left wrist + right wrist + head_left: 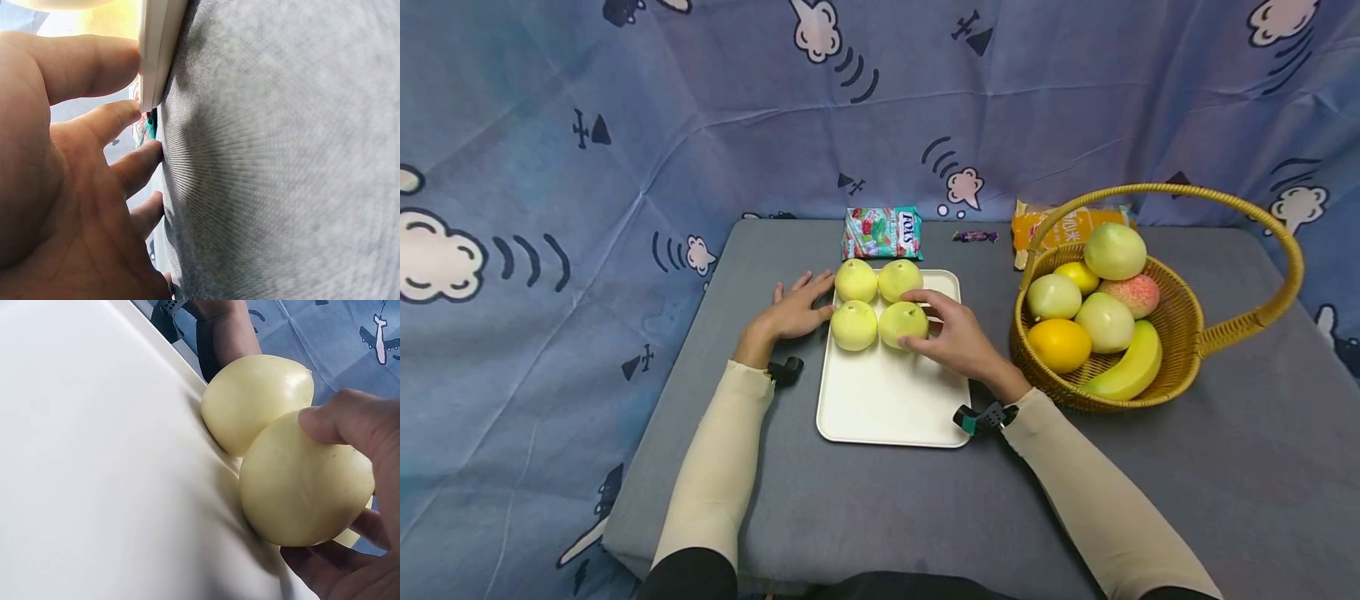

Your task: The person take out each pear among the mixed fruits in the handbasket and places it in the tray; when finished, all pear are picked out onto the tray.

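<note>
Several pale yellow-green pears sit in two rows at the far half of a white tray [891,400]. My right hand [953,333] grips the front right pear [902,325], thumb on the near side and fingers behind. In the right wrist view that pear [306,484] touches the front left pear [256,403]. With fingers spread, my left hand [793,310] rests at the tray's left side. The left wrist view shows its thumb and index finger touching the tray's rim [156,56], other fingertips on the cloth. Behind stand the back left pear [856,281] and back right pear [900,280].
A wicker basket [1187,367] with a tall handle stands to the right, holding a banana [1126,367], an orange [1060,345], a peach [1133,295] and more fruit. A teal candy bag [882,233], a small purple candy [975,237] and an orange packet [1026,229] lie behind.
</note>
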